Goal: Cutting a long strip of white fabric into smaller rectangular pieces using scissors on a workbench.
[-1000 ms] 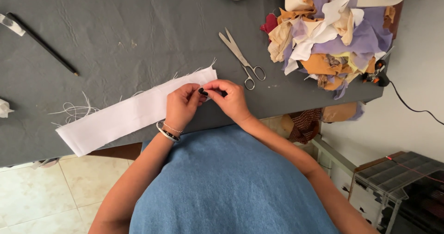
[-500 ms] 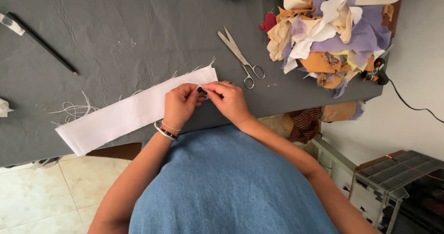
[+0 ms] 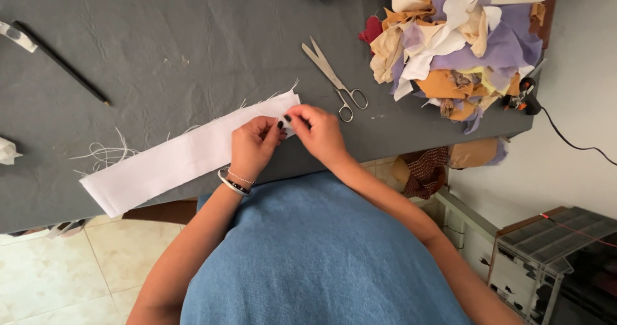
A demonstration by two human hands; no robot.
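Long white cloth strip [image 3: 186, 154] flat on the dark grey surface [image 3: 160, 36], slanting from the low left edge up toward the middle. Both hands at its right end, close to the near edge of the surface. Left hand [image 3: 252, 146] bent over the strip, fingertips pinched tight on the cloth. Right hand [image 3: 318, 131] just beside it, thumb and first finger pressed together on the same corner, maybe on a thread or a small fold; too tiny to tell which. Each grip closed small, no gap to see between the fingers. Loose white threads [image 3: 106, 153] curled on the surface near the far left part of the strip, and short frayed bits poking out along the top right edge. Looks like some fraying or thread pulling already done there, with the work now only at this one end. Rest of the strip smooth, flat and untouched by either hand. Silver scissors [image 3: 337, 81] lying shut just past the right hand, not picked up. Black pencil [image 3: 61, 61] far off at the upper left, also left alone. Big pile of cloth scraps [image 3: 450, 48] in purple, orange, cream and white heaped at the upper right corner, well apart from the strip. Hard to judge more; probably early to middle of the job.
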